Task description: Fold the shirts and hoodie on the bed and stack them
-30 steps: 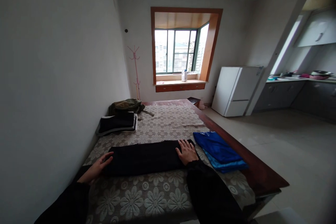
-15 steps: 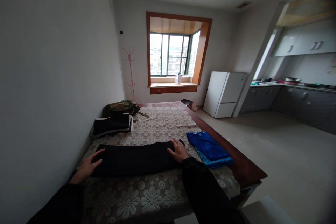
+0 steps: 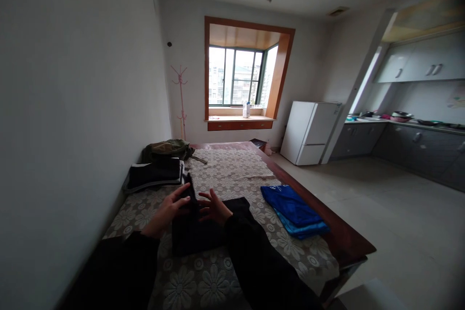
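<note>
Up and inward came the left end of the black folded cloth (image 3: 199,238), which had lain stretched out flat a moment earlier, and both hands had drawn closer together around it. Just left of the raised fold, the left hand (image 3: 167,212) had its fingers partly curled and slightly parted against the fabric, any pinch impossible to tell, while the right hand (image 3: 215,207) was open, fingers spread, over the cloth. Beyond the left hand sat the black-and-grey folded fabric stack (image 3: 155,173); right of the right hand lay the shiny blue folded fabric (image 3: 292,207), well apart.
</note>
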The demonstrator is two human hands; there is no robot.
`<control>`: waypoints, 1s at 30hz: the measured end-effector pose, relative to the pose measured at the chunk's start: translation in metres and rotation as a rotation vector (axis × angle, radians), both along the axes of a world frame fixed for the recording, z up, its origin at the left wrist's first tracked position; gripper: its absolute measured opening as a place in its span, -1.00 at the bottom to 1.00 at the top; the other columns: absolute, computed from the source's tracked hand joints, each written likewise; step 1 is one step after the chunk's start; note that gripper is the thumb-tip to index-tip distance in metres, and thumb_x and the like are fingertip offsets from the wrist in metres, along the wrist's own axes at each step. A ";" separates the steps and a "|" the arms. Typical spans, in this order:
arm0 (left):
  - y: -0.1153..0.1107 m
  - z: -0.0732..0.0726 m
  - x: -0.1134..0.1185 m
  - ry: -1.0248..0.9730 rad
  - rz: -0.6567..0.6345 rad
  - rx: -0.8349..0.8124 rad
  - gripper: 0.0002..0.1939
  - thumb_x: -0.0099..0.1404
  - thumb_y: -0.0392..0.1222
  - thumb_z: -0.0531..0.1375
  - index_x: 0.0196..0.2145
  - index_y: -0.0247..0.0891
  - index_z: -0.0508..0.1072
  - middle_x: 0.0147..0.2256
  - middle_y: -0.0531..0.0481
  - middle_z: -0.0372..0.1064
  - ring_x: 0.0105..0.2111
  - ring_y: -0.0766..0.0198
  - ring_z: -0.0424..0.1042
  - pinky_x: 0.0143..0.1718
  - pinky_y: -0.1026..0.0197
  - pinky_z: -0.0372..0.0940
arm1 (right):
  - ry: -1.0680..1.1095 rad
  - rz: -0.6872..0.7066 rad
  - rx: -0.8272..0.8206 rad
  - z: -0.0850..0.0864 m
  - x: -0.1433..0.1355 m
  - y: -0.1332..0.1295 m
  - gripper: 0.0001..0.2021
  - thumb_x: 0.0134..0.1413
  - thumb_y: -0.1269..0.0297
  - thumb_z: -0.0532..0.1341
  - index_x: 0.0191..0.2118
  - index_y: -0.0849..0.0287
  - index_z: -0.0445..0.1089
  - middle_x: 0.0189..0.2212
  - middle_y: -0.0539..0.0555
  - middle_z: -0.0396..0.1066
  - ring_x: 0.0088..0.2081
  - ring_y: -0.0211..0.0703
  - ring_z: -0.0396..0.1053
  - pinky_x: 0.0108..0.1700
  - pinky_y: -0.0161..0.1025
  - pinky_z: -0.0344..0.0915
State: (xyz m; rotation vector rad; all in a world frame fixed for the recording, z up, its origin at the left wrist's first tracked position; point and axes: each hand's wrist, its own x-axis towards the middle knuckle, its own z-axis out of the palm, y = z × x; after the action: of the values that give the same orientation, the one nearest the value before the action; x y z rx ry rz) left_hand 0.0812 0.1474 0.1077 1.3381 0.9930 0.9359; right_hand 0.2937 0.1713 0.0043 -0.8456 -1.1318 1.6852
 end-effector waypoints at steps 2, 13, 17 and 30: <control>0.011 -0.012 0.031 -0.027 -0.140 0.007 -0.26 0.15 0.02 0.35 0.27 -0.14 0.37 0.26 -0.18 0.36 0.13 -0.07 0.46 -0.02 0.01 0.49 | -0.028 -0.007 -0.002 -0.003 0.010 0.007 -0.26 0.13 -0.46 0.04 0.09 0.09 0.40 -0.01 0.18 0.52 0.00 0.14 0.51 0.11 0.21 0.37; 0.084 -0.101 0.006 0.309 0.218 0.425 -0.62 0.30 -0.04 0.11 -0.02 -0.17 0.56 0.12 -0.11 0.50 0.19 -0.01 0.40 0.31 -0.09 0.17 | -0.168 -0.268 0.157 -0.057 0.039 0.011 0.11 -0.13 0.27 0.42 0.46 -0.12 -0.23 -0.07 0.05 0.51 -0.06 0.11 0.51 0.08 0.11 0.40; 0.088 -0.136 -0.013 0.469 0.251 0.402 -0.63 0.27 -0.05 0.12 -0.04 -0.15 0.56 0.19 -0.11 0.42 0.25 -0.02 0.32 0.36 -0.11 0.09 | -0.329 -0.293 0.289 -0.046 0.042 0.006 -0.10 -0.09 0.35 0.35 0.40 -0.13 0.07 0.14 0.06 0.43 0.16 0.12 0.38 0.27 0.12 0.23; 0.076 -0.146 0.001 0.522 0.094 0.453 -0.41 0.25 0.06 0.22 0.20 -0.16 0.38 0.42 -0.21 0.02 0.40 -0.11 0.04 0.38 -0.21 0.03 | -0.720 -0.354 0.286 -0.017 0.117 -0.007 -0.51 -0.01 0.20 0.28 0.10 0.05 0.52 0.00 0.07 0.57 0.07 0.13 0.46 0.22 0.09 0.29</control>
State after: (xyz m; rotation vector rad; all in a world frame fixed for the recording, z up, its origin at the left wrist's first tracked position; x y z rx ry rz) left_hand 0.0822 0.2231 -0.0388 1.9978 1.2920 0.9353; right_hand 0.4111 0.1641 -0.0128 -1.4205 -1.5356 0.9037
